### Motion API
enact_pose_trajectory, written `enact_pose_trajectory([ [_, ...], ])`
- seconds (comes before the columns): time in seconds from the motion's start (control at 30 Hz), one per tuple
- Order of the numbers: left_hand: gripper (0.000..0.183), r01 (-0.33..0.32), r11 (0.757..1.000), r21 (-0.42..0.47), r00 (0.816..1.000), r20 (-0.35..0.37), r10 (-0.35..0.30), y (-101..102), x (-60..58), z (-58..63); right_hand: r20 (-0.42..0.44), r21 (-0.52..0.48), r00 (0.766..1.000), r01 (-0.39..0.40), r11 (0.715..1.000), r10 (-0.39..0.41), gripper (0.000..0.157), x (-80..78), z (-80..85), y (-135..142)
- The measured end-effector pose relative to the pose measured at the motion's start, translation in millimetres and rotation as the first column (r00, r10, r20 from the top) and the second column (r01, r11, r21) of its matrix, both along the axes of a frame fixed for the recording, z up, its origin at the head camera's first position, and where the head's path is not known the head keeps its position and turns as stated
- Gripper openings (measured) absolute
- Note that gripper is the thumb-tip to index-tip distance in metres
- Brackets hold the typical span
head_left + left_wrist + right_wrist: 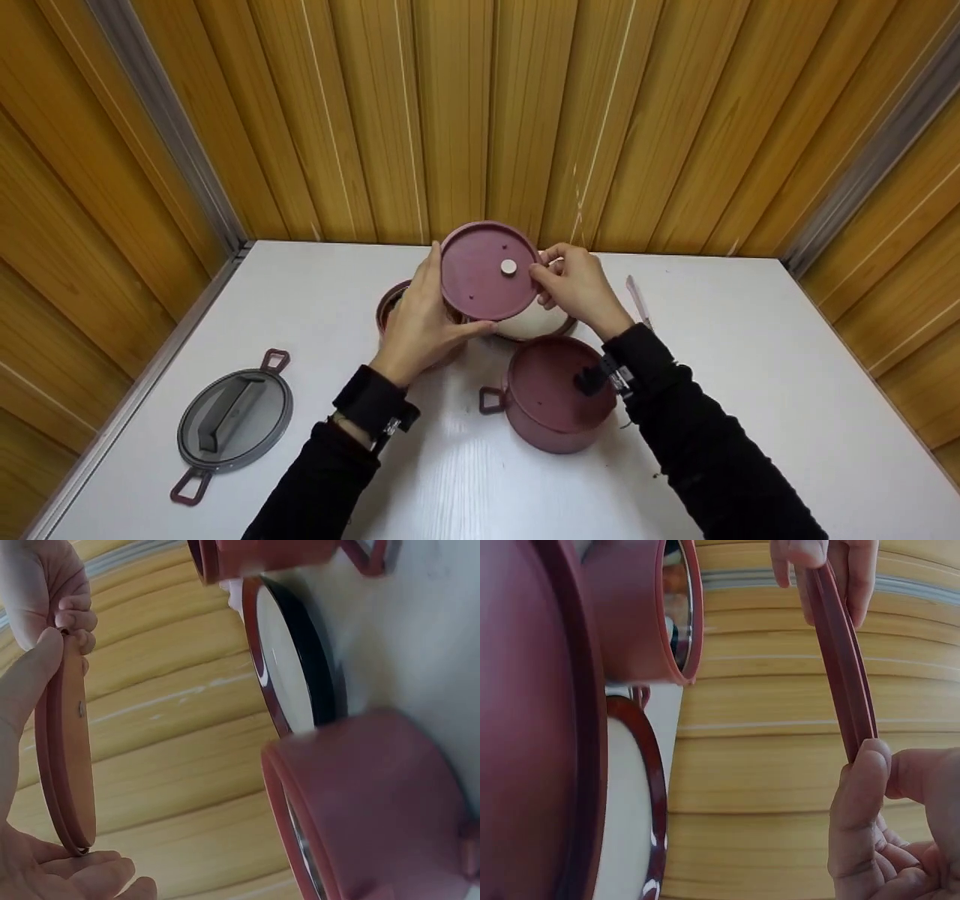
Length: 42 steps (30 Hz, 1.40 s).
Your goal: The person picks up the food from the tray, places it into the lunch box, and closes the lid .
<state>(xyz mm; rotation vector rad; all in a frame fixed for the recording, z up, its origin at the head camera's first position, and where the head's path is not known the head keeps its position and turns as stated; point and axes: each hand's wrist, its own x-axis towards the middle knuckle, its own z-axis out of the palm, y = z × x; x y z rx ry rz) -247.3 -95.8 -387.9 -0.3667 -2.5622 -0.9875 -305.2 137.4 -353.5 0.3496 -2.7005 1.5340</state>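
A round maroon lid (480, 289) with a small white button and tiny holes is held up, tilted, above the table. My left hand (420, 322) grips its left and lower edge, thumb below and fingers spread along the side. My right hand (581, 283) pinches the right edge between thumb and fingers. In the right wrist view the lid (844, 667) shows edge-on between both hands. Beneath it, partly hidden, are a maroon pot (367, 802) on the left and a cream dish with a dark red rim (281, 652).
A maroon pot with a side handle (559, 431) stands in front, near my right forearm. At the left lies a grey lid (251, 427) with a bar grip and two maroon loops. A pale knife-like utensil (637, 300) lies behind my right wrist. Wood-look walls (450, 112) enclose the white table.
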Motion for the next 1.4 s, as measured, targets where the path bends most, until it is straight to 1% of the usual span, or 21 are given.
enact_pose_trajectory([
  [0.13,0.133,-0.015,1.000,0.007,1.000,-0.003,0.015,-19.4,-3.5,-2.0,0.028,-0.034,0.999,-0.024,0.999,0.025,0.020,-2.9,-8.5,-21.1],
  [0.27,0.129,-0.020,0.999,0.026,1.000,0.011,0.019,-37.3,-6.8,-6.6,0.032,-0.020,0.999,-0.042,0.999,0.042,0.022,-3.1,-16.1,-40.7],
  [0.3,0.129,-0.025,0.999,0.030,0.999,0.023,0.024,-41.2,-7.4,-7.8,0.021,-0.005,0.999,-0.045,0.999,0.045,0.022,-2.8,-18.0,-45.3],
  [0.4,0.125,-0.038,0.998,0.051,0.997,0.063,0.035,-52.4,-8.8,-11.5,-0.024,0.086,0.999,-0.047,0.995,0.049,0.024,-1.5,-24.2,-58.6],
  [0.53,0.125,-0.046,0.998,0.053,0.993,0.116,0.039,-65.1,-9.1,-17.9,-0.079,0.229,0.994,-0.054,0.972,0.073,0.026,0.3,-33.4,-72.9],
  [0.67,0.126,-0.052,0.998,0.045,0.987,0.152,0.045,-74.6,-9.0,-26.2,-0.088,0.295,0.990,-0.080,0.952,0.110,0.025,1.4,-40.8,-83.0],
  [0.8,0.127,-0.056,0.997,0.048,0.981,0.189,0.046,-80.5,-7.6,-33.6,-0.070,0.326,0.988,-0.109,0.939,0.139,0.021,2.7,-44.9,-88.5],
  [1.0,0.119,-0.035,0.997,0.062,0.980,0.199,0.022,-83.0,-5.4,-41.9,-0.049,0.351,0.987,-0.128,0.928,0.155,0.015,4.5,-46.0,-91.0],
  [1.17,0.119,-0.045,0.997,0.062,0.976,0.215,0.030,-82.1,-4.5,-45.2,-0.034,0.389,0.986,-0.139,0.911,0.165,0.017,4.1,-46.2,-90.9],
  [1.4,0.120,-0.069,0.997,0.038,0.962,0.267,0.057,-79.6,-5.8,-48.6,0.008,0.426,0.983,-0.172,0.888,0.186,0.018,3.5,-47.2,-89.0],
])
